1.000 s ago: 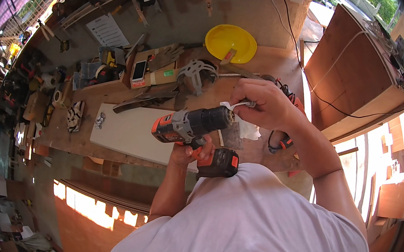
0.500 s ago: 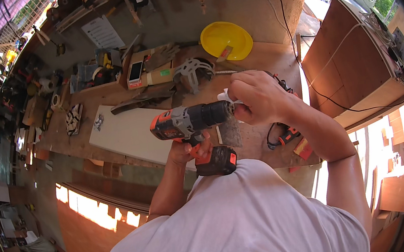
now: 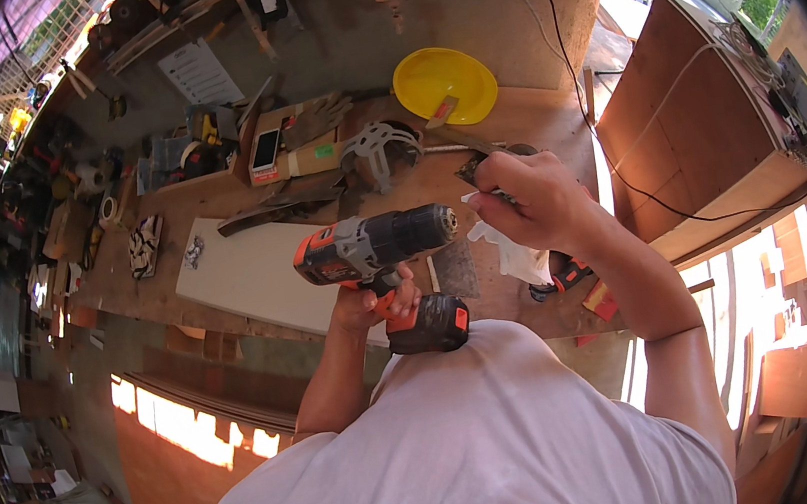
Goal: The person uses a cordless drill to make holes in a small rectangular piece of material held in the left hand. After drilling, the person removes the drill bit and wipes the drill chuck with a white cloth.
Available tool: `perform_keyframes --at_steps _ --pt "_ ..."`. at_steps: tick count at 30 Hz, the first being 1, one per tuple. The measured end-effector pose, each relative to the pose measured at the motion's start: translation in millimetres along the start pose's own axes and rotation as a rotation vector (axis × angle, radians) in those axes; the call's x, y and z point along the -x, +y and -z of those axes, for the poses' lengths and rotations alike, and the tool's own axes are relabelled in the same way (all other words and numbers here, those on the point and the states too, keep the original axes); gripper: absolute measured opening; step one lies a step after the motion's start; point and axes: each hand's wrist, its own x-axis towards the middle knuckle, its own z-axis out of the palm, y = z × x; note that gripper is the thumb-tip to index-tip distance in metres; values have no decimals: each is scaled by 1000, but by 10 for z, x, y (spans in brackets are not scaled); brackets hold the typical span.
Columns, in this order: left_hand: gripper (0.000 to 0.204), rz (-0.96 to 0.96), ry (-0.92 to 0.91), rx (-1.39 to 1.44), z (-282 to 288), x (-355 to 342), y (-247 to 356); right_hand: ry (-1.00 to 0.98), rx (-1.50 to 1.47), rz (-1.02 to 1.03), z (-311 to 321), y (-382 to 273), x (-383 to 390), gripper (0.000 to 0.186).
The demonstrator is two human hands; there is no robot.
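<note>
My left hand (image 3: 376, 302) is wrapped round the grip of an orange, grey and black cordless drill (image 3: 363, 247). The drill lies level in front of my chest, its chuck turned to the right and its black battery (image 3: 430, 326) close to my shirt. Just right of the chuck, and apart from it, my right hand (image 3: 533, 198) is closed on a thin white rag (image 3: 517, 256), which hangs crumpled below the fingers. Whether the rag is cloth or paper I cannot tell. No bit shows in the chuck.
A white board (image 3: 255, 270) lies on the wooden workbench (image 3: 550, 128). Behind the drill are a helmet's inner harness (image 3: 379, 149) and a yellow hard hat (image 3: 445, 86). An orange and black power tool (image 3: 563, 280) lies below my right hand. A wooden cabinet (image 3: 673, 108) stands at right.
My right hand has drawn back from the drill's chuck to the right, and the white rag now hangs in plain sight below it. The drill has barely moved in my left hand.
</note>
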Motion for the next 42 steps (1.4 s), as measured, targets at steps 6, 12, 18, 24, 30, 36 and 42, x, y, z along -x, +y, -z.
perform_keyframes --at_steps 6,12,18,24,30,36,42 --pt "60 15 -17 -34 10 -10 10 -74 2 -120 -33 -95 -38 30" --pt "58 8 27 -22 -93 55 53 -12 -12 36 -61 -114 -102 14" --pt "57 -17 45 -65 -123 47 54 -15 57 21 -26 -301 -196 11" --pt "57 0 89 -122 -190 48 74 -82 96 85 -49 -210 -209 13" --pt "55 -52 152 -74 -299 100 105 -123 204 325 -34 -247 -353 17" --pt "54 -65 154 -50 -141 178 30 -134 356 551 -5 -332 -495 22" --pt "55 -67 131 -61 -83 211 3 -114 375 604 -2 -405 -525 22"
